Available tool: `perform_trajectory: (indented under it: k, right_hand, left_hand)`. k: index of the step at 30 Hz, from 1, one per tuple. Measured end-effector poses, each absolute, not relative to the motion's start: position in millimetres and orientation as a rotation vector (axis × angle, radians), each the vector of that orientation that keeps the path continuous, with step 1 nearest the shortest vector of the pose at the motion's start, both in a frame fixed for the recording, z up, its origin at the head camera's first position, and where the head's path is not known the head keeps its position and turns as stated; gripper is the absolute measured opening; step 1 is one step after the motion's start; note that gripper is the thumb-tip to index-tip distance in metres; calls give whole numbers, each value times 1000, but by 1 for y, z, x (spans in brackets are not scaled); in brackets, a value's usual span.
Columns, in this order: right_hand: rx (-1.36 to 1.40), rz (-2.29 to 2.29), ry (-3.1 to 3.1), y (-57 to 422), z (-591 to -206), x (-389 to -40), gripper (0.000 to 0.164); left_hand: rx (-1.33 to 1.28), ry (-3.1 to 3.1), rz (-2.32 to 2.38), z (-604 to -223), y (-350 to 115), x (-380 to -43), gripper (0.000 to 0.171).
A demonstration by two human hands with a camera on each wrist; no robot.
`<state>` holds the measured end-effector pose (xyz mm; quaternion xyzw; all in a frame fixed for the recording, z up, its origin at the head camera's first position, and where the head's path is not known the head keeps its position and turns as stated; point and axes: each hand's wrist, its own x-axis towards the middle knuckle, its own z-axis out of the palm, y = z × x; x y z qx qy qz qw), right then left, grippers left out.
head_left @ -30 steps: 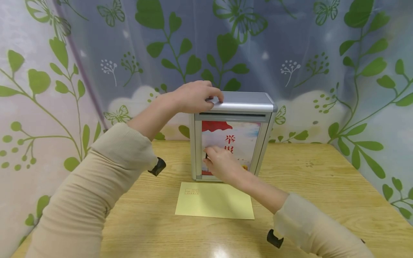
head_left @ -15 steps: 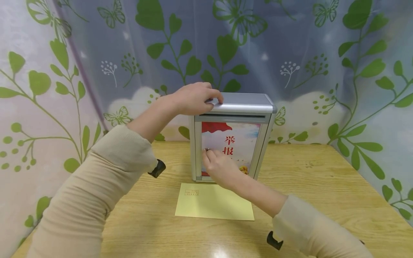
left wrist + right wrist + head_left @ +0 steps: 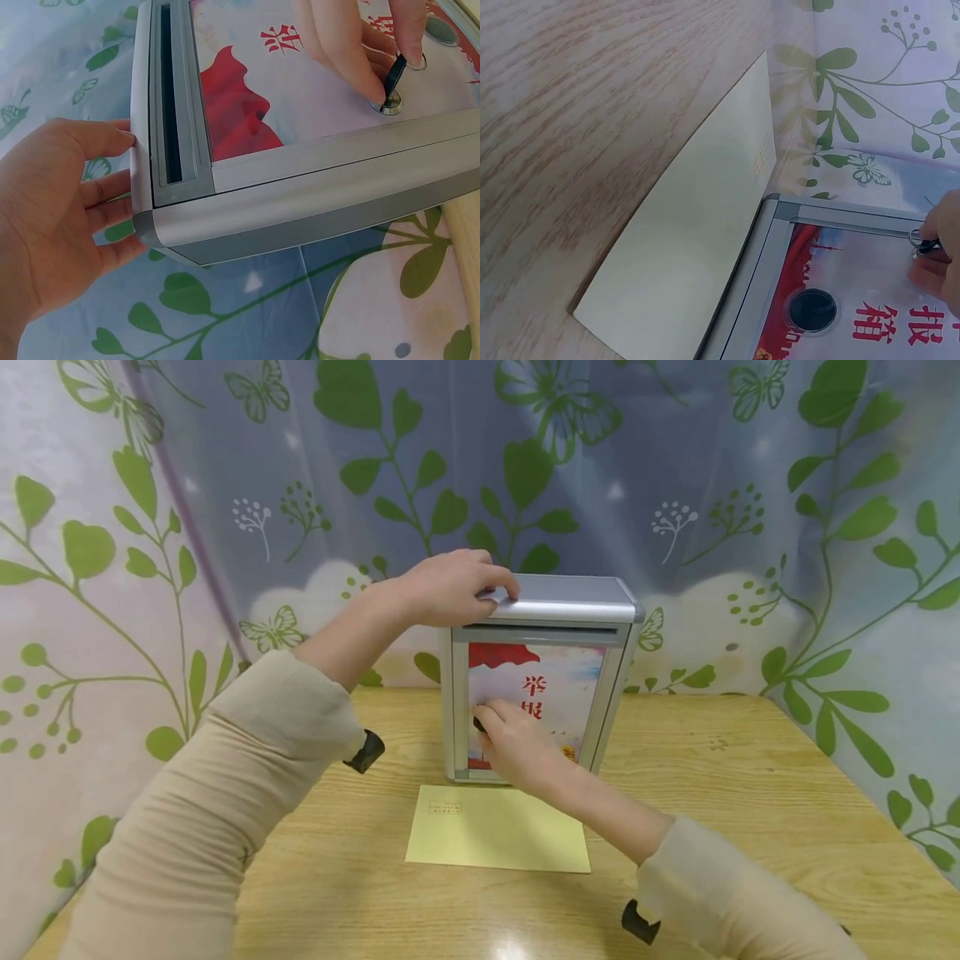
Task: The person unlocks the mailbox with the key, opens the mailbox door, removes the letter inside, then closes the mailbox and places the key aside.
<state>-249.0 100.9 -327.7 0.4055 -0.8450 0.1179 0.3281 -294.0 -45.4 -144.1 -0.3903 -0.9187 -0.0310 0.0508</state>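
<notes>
A silver metal box [image 3: 573,589] stands upright on the table, with a slot [image 3: 543,633] near its top and a front sheet printed in red characters. On its top left part rests my left hand [image 3: 453,585], fingers lightly bent over the top; in the left wrist view the fingertips touch that edge. My right hand [image 3: 517,743] pinches a black-headed key [image 3: 395,75] between thumb and fingers at the round metal lock [image 3: 387,105] on the box's front. A key ring [image 3: 914,238] hangs from the key. The key's blade is not visible.
A yellow envelope [image 3: 498,839] lies flat on the wooden table [image 3: 720,827], just in front of the box. Behind stands a curtain [image 3: 622,468] printed with leaves and butterflies. The front sheet has a round dark window [image 3: 812,310] low down.
My right hand twists at the lock: its fingers rolled one way by half a second ago, then partly back, and the key's black head shows again. The left hand and the envelope stay put.
</notes>
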Motion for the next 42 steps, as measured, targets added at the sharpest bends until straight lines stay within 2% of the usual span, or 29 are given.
perform_trajectory:
  k: [9,22,42]
  right_hand:
    - [1115,313,-2197,102,-327,-250,26]
    - [1210,86,-2253,106,-318,-253,24]
    - [1097,0,-2178,107,-315,-256,19]
  left_hand:
    - [-1183,-2793,-102,-144,-46,-293,34]
    - [-1186,-2789,-108,-146,-46,-293,34]
    - [-1193,-2780,-124,-145,-46,-292,33]
